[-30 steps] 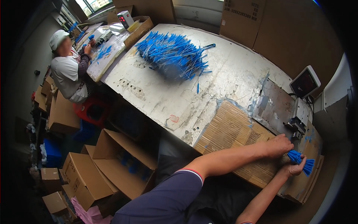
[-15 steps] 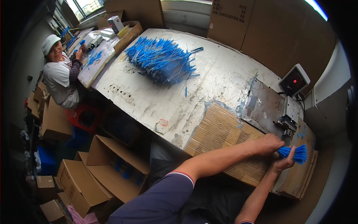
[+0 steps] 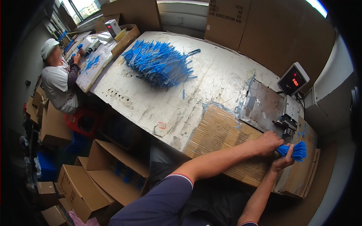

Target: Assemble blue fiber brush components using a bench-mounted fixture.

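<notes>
A bundle of thin blue strips (image 3: 299, 151) is gripped in my right hand (image 3: 283, 162), its fanned end sticking out to the right past the fingers. My left hand (image 3: 268, 143) is closed at the bundle's left end, its curled fingers hiding that end. Both hands are over the corrugated cardboard sheet (image 3: 211, 130) at the table's near right edge. Just beyond them stands a small metal machine (image 3: 286, 122) with a dark clamp-like part, beside a worn metal plate (image 3: 264, 103).
A large heap of blue strips (image 3: 156, 62) covers the table's far left; a blue-handled tool (image 3: 194, 52) lies beside it. A display box (image 3: 293, 79) with red digits stands at the back right. Open cartons (image 3: 120, 180) stand below left. A co-worker (image 3: 58, 81) sits far left.
The display by the machine now shows more lit red digits. My hands keep hold of the bundle at nearly the same place. The whole view has shifted slightly.
</notes>
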Action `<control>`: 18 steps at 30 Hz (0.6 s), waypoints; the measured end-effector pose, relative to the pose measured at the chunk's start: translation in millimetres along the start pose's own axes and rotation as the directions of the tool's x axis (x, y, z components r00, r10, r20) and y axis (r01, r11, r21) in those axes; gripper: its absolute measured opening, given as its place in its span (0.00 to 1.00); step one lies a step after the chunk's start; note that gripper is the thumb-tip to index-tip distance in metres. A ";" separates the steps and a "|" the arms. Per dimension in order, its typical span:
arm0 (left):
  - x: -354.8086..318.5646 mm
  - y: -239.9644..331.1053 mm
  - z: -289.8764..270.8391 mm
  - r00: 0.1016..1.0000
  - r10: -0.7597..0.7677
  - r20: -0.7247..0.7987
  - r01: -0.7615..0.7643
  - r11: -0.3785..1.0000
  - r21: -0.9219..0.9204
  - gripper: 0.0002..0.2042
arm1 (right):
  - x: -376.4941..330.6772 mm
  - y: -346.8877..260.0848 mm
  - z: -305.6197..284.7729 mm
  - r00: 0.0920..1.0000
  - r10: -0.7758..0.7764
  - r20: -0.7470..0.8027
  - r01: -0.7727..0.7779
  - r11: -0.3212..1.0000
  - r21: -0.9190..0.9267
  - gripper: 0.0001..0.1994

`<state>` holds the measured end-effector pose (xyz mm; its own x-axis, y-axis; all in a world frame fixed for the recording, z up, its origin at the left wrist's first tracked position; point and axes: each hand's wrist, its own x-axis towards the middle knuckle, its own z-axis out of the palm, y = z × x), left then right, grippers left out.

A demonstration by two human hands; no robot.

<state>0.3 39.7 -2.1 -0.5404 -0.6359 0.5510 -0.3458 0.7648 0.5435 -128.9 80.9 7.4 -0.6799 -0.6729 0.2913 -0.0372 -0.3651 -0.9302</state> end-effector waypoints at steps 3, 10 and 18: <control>0.0 -1.1 0.3 1.000 -0.013 -0.023 0.012 0.999 -0.032 0.11 | -1.1 0.4 2.3 1.000 -0.009 0.000 0.009 1.000 -0.012 0.12; 4.8 5.4 -8.4 0.988 -0.110 0.105 0.123 0.983 -0.135 0.14 | 7.2 16.4 -14.8 0.999 -0.046 0.007 0.047 0.998 -0.040 0.12; -4.1 -3.7 -8.9 0.988 -0.121 0.095 0.137 0.975 -0.176 0.13 | -0.8 14.6 -1.7 0.998 -0.022 -0.055 0.019 0.998 -0.054 0.12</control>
<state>10.6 38.5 -0.7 -0.5648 -0.7113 0.4185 -0.2763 0.6408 0.7163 -130.2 77.2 -6.8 -0.7181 -0.6283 0.2992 -0.0900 -0.3425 -0.9352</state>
